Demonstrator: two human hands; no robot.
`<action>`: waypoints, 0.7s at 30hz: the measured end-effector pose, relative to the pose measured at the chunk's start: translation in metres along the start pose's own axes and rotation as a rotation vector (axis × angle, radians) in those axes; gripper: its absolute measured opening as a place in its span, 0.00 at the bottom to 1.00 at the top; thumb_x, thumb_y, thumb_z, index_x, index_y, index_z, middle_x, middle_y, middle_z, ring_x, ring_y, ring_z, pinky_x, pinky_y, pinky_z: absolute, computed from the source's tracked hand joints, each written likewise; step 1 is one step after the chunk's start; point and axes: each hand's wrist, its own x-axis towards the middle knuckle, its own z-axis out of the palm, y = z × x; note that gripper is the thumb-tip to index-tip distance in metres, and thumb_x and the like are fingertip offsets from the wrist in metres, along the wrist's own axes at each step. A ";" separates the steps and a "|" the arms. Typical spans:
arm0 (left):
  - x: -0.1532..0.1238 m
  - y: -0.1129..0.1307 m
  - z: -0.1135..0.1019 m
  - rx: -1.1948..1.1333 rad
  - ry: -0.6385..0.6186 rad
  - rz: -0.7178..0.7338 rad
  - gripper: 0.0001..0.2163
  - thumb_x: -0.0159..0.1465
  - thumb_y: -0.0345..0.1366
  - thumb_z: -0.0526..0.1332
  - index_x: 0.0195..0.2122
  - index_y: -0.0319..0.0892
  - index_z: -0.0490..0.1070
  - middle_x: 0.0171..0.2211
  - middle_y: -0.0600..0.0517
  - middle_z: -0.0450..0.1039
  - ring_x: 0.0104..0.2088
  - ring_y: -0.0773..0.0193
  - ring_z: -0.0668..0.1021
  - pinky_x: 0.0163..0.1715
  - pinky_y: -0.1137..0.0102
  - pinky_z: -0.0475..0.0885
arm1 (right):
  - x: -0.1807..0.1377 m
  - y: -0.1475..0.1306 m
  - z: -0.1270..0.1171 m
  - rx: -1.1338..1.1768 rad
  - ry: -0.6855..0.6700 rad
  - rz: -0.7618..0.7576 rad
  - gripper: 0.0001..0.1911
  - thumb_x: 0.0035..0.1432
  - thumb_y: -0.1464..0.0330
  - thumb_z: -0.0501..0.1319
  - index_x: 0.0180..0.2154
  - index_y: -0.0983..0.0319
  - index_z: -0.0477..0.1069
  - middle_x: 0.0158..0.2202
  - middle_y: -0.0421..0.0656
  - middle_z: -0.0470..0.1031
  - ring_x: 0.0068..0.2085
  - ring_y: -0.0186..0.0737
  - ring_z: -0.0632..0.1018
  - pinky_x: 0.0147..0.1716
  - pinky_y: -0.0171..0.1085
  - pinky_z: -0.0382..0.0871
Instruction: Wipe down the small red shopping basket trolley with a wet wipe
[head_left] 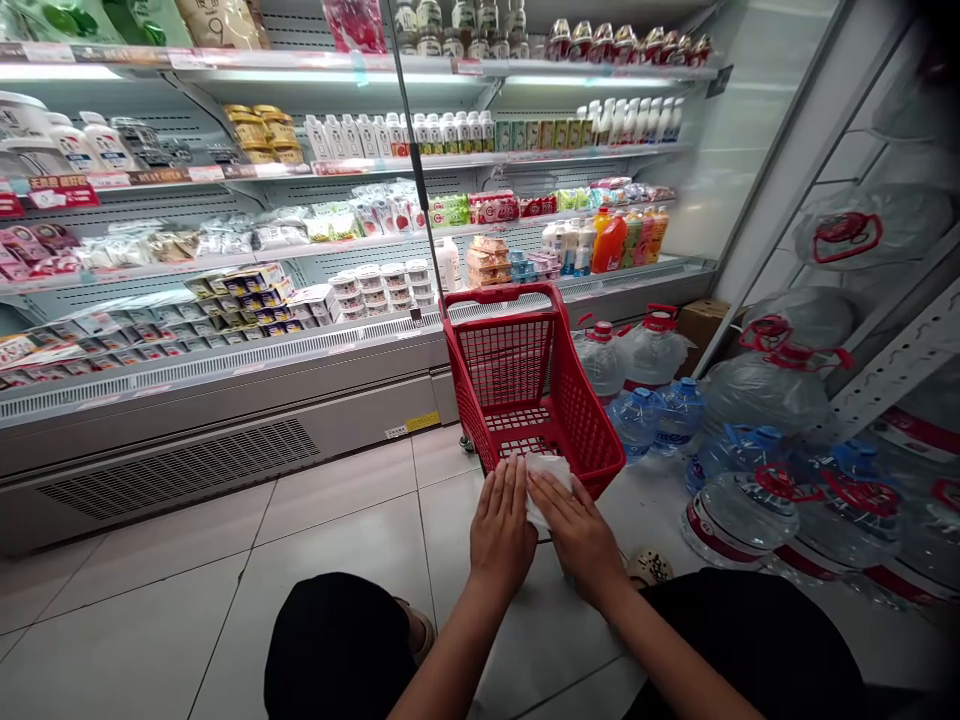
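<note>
Both my hands are stretched out low in front of me, meeting at a white cloth or tissue (546,470) that lies against the near rim of a red plastic shopping basket (570,400). My left hand (501,528) lies flat with its fingers together, its fingertips touching the cloth's left edge. My right hand (577,530) presses on the cloth, fingers pinched around its lower part. The basket stands on the tiled floor, empty as far as I can see, its handle (501,296) raised. My knees in black fabric (337,640) show at the bottom.
A long open refrigerated case (225,300) with milk, yoghurt and drinks fills the left and back. Large water jugs (750,470) with red caps crowd the floor and a rack on the right. A cardboard box (705,320) sits behind them. Pale floor tiles (187,580) spread to the left.
</note>
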 end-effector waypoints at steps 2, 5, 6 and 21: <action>-0.002 -0.002 -0.003 0.024 0.002 0.016 0.44 0.60 0.26 0.55 0.77 0.36 0.38 0.76 0.46 0.48 0.75 0.57 0.53 0.74 0.58 0.53 | -0.002 0.001 -0.003 0.007 -0.011 -0.021 0.41 0.66 0.81 0.45 0.76 0.57 0.38 0.72 0.41 0.61 0.72 0.37 0.62 0.74 0.49 0.43; -0.006 -0.007 -0.009 0.038 0.008 0.054 0.43 0.61 0.26 0.55 0.77 0.37 0.37 0.76 0.48 0.48 0.75 0.59 0.53 0.74 0.59 0.51 | -0.021 0.025 -0.016 -0.009 -0.024 0.011 0.41 0.66 0.81 0.45 0.76 0.55 0.39 0.72 0.41 0.60 0.71 0.37 0.63 0.74 0.50 0.43; -0.007 -0.007 -0.011 0.038 0.008 0.062 0.43 0.61 0.25 0.54 0.77 0.37 0.37 0.76 0.49 0.48 0.75 0.59 0.53 0.75 0.59 0.50 | -0.029 0.036 -0.021 -0.021 -0.015 0.047 0.41 0.66 0.81 0.45 0.76 0.54 0.38 0.72 0.42 0.60 0.71 0.38 0.64 0.74 0.50 0.44; 0.009 -0.001 -0.008 -0.003 0.033 0.146 0.36 0.68 0.34 0.57 0.76 0.41 0.46 0.75 0.50 0.49 0.74 0.59 0.55 0.74 0.58 0.52 | -0.030 0.016 -0.017 0.023 -0.012 0.015 0.42 0.64 0.81 0.46 0.76 0.56 0.39 0.72 0.41 0.60 0.72 0.39 0.61 0.73 0.49 0.49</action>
